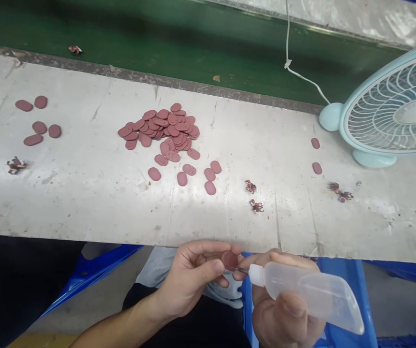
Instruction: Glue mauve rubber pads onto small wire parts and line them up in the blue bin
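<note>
My left hand (197, 275) pinches a reddish-brown oval disc (230, 260) between thumb and fingers, just off the table's front edge. In my right hand (288, 309) is a translucent squeeze bottle (309, 292), lying nearly level with its white cap and thin metal nozzle pointing left. The nozzle's tip is at the lower right edge of the disc; whether it touches cannot be made out. A heap of similar discs (171, 126) lies on the white table (95, 203), with several loose ones around it.
A light blue fan (407, 111) stands at the right, its white cable running back. Small brown-and-white figures (256, 206) lie on the table, others at left and right. Behind runs a green belt (179, 58). A blue bin (349, 290) is below my right hand.
</note>
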A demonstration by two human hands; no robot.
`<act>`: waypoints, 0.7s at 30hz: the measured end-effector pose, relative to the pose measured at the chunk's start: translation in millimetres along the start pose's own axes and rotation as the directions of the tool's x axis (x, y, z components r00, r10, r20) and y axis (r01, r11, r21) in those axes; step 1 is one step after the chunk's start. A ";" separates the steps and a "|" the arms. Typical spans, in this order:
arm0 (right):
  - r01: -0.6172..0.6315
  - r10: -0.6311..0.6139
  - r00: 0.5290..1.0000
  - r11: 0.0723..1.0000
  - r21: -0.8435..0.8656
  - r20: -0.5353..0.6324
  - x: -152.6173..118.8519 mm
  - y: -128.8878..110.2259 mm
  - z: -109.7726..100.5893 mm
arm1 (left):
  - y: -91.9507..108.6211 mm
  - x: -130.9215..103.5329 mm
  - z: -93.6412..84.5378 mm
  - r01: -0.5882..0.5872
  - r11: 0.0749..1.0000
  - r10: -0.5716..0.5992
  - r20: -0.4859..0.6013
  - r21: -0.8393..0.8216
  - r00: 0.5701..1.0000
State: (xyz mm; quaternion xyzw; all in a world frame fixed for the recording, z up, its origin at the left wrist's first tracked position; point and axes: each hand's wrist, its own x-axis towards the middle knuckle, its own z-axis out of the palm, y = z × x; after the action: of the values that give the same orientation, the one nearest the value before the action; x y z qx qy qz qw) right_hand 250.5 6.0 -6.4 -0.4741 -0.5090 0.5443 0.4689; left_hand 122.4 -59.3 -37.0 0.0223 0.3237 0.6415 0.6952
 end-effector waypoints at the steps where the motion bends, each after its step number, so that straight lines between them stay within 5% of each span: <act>1: -0.016 0.016 1.000 1.000 0.008 0.007 3.0 -1.1 -0.1 | 0.0 0.0 0.1 0.003 1.000 -0.003 -0.002 -0.001 1.000; 5: -0.111 0.107 0.993 0.990 0.083 0.050 12.1 -8.8 -0.2 | 0.6 0.2 0.4 -0.002 1.000 0.002 -0.027 0.011 1.000; 8: -0.244 0.228 0.970 0.901 0.360 0.086 23.4 -9.8 -13.1 | 1.9 -0.5 0.5 -0.017 1.000 0.018 -0.037 0.025 0.999; 9: -0.308 0.288 0.950 0.800 0.515 0.121 31.3 -7.3 -21.9 | 2.4 -0.9 0.3 -0.021 0.999 0.022 -0.040 0.028 0.999; 11: -0.482 0.401 0.856 0.392 0.784 0.326 54.8 2.2 -45.0 | 3.2 -2.0 -0.7 -0.029 0.999 0.030 -0.047 0.032 0.998; 13: -0.633 0.381 0.698 -0.067 0.771 0.606 83.8 14.3 -70.5 | 3.7 -3.1 -2.4 -0.034 0.999 0.036 -0.054 0.039 0.998; 15: -0.712 0.282 0.585 -0.270 0.648 0.760 106.8 23.6 -90.2 | 3.9 -3.6 -4.6 -0.037 0.998 0.039 -0.052 0.046 0.998; 16: -0.739 0.247 0.563 -0.278 0.614 0.789 112.3 26.0 -95.6 | 4.2 -3.8 -5.7 -0.037 0.998 0.040 -0.049 0.049 0.998; 18: -0.723 0.232 0.650 -0.105 0.683 0.724 108.5 26.3 -95.2 | 5.4 -4.1 -7.4 -0.033 0.998 0.036 -0.053 0.059 0.998; 20: -0.529 0.239 0.848 0.447 0.722 0.473 89.8 23.1 -82.0 | 7.7 -4.6 -8.4 -0.023 0.997 0.028 -0.068 0.070 0.997; 21: -0.357 0.188 0.927 0.713 0.603 0.326 78.9 21.3 -72.7 | 9.1 -5.0 -8.6 -0.018 0.997 0.024 -0.076 0.075 0.997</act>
State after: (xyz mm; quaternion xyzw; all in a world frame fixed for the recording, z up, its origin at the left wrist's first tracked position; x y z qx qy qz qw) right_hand 313.4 91.5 -33.1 -0.2812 -0.2639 0.8038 0.4529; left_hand 110.5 -65.5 -37.6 0.0269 0.3738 0.6367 0.6739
